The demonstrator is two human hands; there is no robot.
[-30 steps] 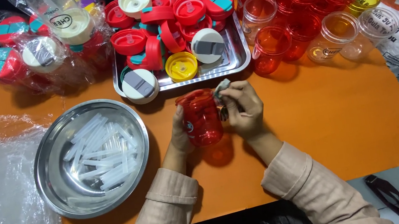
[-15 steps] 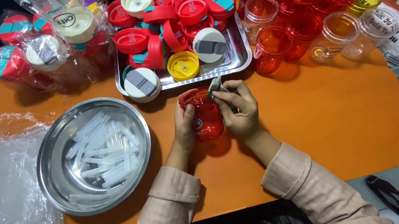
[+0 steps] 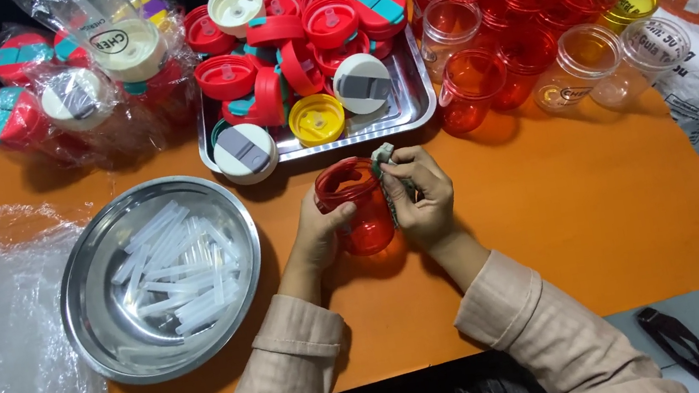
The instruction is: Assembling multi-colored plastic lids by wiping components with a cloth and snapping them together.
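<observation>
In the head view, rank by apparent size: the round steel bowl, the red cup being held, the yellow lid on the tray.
1. Steel bowl, clearly largest.
2. Red cup, held in both hands.
3. Yellow lid, smallest, though it lies slightly farther from the camera.

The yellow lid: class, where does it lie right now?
In the head view, the yellow lid lies at the front of the metal tray, between two white lids, just beyond the red cup being held.

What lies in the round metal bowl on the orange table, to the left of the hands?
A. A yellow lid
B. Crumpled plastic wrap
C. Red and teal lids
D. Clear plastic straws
D: the round metal bowl holds a loose pile of clear plastic straws, while the lids sit in the rectangular tray beyond the hands.
</observation>
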